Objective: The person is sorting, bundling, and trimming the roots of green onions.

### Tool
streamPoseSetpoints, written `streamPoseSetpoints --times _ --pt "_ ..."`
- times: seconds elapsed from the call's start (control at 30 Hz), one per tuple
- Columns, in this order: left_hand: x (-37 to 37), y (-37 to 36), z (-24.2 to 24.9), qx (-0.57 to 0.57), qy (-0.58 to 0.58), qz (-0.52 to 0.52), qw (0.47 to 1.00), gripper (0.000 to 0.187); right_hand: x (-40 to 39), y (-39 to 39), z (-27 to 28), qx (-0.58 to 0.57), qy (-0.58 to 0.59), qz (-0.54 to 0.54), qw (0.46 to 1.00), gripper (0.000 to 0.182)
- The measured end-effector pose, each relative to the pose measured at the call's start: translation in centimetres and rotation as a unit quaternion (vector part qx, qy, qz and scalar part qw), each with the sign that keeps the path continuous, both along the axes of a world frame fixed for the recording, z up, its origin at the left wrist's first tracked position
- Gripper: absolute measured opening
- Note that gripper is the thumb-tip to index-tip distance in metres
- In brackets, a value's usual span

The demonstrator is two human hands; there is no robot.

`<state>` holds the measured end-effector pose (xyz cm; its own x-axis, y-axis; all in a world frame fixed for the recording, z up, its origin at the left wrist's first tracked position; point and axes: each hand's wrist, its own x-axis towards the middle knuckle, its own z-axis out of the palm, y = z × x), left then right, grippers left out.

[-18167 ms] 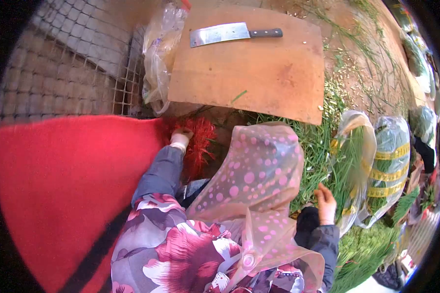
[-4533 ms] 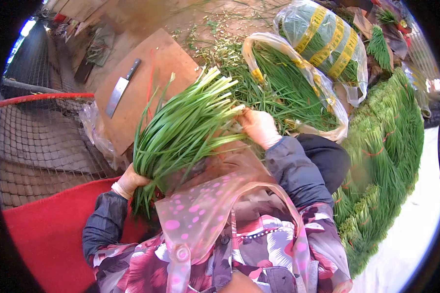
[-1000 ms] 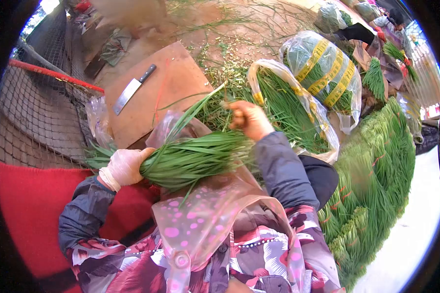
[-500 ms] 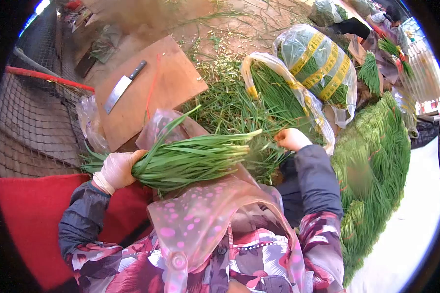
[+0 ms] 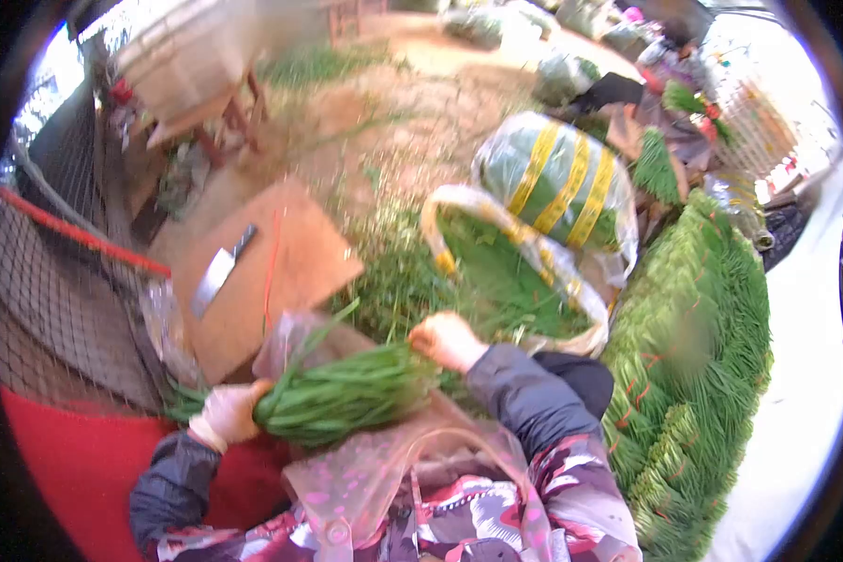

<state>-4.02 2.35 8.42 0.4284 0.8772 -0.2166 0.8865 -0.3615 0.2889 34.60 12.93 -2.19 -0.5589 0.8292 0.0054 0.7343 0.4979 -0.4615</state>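
Note:
A loose bunch of garlic chives (image 5: pixel 347 391) lies across my lap, over a pink-spotted clear apron (image 5: pixel 370 468). My left hand (image 5: pixel 231 415), in a pale glove, is closed round the leafy end of the bunch. At the other end, my right hand (image 5: pixel 448 339) has its fingers closed on the stem ends; motion blur hides which stems are between them. Long leaf tips poke out past my left wrist, and one blade sticks up above the bunch.
A cleaver (image 5: pixel 220 272) and a red tie (image 5: pixel 273 267) rest on a wooden board (image 5: pixel 300 234). A yellow-taped plastic bag (image 5: pixel 557 183) of greens stands ahead. Tied chive bundles (image 5: pixel 693 328) are heaped at right. Netting (image 5: pixel 56 290) borders the left. Another person (image 5: pixel 679 66) sits far right.
My right hand has moved left, from beside the bunch onto its stem ends. The view has tilted up, showing more ground ahead. My left hand keeps its hold.

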Motion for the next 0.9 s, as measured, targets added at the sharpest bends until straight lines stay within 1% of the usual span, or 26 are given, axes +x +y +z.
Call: streamPoseSetpoints --times 0.03,0.1,0.17,0.2,0.23,0.3,0.37,0.4,0.43,0.47,0.5,0.53,0.57,0.6,0.63,0.67,0.7,0.73,0.77,0.83,0.9 --pt "0.6 0.0 1.0 0.002 0.004 -0.002 1.0 0.042 0.5 0.2 -0.4 0.03 0.015 -0.016 0.999 0.02" --pt "0.9 0.2 1.5 -0.038 0.058 0.025 0.997 0.046 2.1 0.6 0.1 0.03 -0.034 -0.067 0.997 0.019" --pt "0.8 0.2 1.8 -0.027 0.063 0.022 0.997 0.046 5.2 0.5 -0.5 -0.008 -0.206 -0.12 0.971 0.019" --pt "0.8 0.1 2.1 -0.027 0.07 0.022 0.997 0.045 7.6 0.4 -3.9 -0.062 -0.301 -0.116 0.945 0.02" --pt "1.0 0.2 2.8 -0.023 0.07 0.021 0.997 0.045 10.1 -0.5 -7.4 -0.12 -0.391 -0.111 0.906 0.021" --pt "1.7 1.0 4.9 0.023 0.076 -0.01 0.997 0.04 13.5 -4.4 -7.1 -0.181 -0.492 -0.063 0.849 0.024" --pt "1.7 2.8 6.3 0.083 0.121 -0.048 0.988 0.041 14.4 -6.0 -6.9 -0.21 -0.504 -0.028 0.837 0.029" --pt "2.6 3.9 8.2 0.119 0.119 -0.079 0.983 0.04 12.0 -6.6 -2.6 -0.211 -0.484 -0.026 0.849 0.034" --pt "3.7 5.0 9.8 0.156 0.117 -0.101 0.976 0.038 11.0 -6.3 -2.2 -0.21 -0.457 -0.015 0.864 0.044" --pt "4.8 6.1 11.5 0.188 0.116 -0.128 0.967 0.035 9.3 -6.0 -0.1 -0.258 -0.375 -0.05 0.889 0.051" --pt "6.0 7.6 12.5 0.2 0.176 -0.123 0.956 0.031 7.8 -6.5 0.9 -0.255 -0.256 -0.038 0.932 0.054" --pt "7.9 8.5 14.6 0.256 0.173 -0.139 0.941 0.027 6.1 -7.1 3.7 -0.29 -0.108 0.018 0.951 0.059" --pt "9.0 10.1 15.5 0.293 0.207 -0.173 0.917 0.021 4.9 -7.2 4.5 -0.377 0.056 0.095 0.92 0.07" --pt "10.7 10.9 16.7 0.334 0.235 -0.178 0.895 0.015 3.4 -8.0 3.4 -0.495 0.284 0.145 0.808 0.077" --pt "12.3 12.1 17.5 0.347 0.257 -0.172 0.886 0.012 1.7 -8.5 2.3 -0.574 0.487 0.183 0.632 0.086" --pt "13.8 12.8 18.2 0.367 0.273 -0.17 0.873 0.012 -0.3 -8.1 2.0 -0.593 0.549 0.172 0.563 0.094" --pt "14.7 14.1 17.6 0.392 0.263 -0.157 0.867 0.03 -2.1 -7.3 1.8 -0.61 0.605 0.16 0.487 0.102" --pt "15.8 14.6 16.9 0.429 0.246 -0.149 0.856 0.033 -3.6 -5.9 1.8 -0.576 0.655 0.186 0.452 0.107" --pt "16.8 14.6 16.0 0.47 0.258 -0.138 0.833 0.035 -4.6 -4.0 2.0 -0.54 0.703 0.209 0.412 0.112" --pt "18.9 14.0 14.3 0.474 0.227 -0.123 0.842 0.035 -4.9 0.0 3.3 -0.469 0.759 0.222 0.394 0.109" --pt "20.8 12.5 12.1 0.45 0.205 -0.139 0.858 0.034 -4.2 0.9 8.5 -0.362 0.829 0.109 0.411 0.107"
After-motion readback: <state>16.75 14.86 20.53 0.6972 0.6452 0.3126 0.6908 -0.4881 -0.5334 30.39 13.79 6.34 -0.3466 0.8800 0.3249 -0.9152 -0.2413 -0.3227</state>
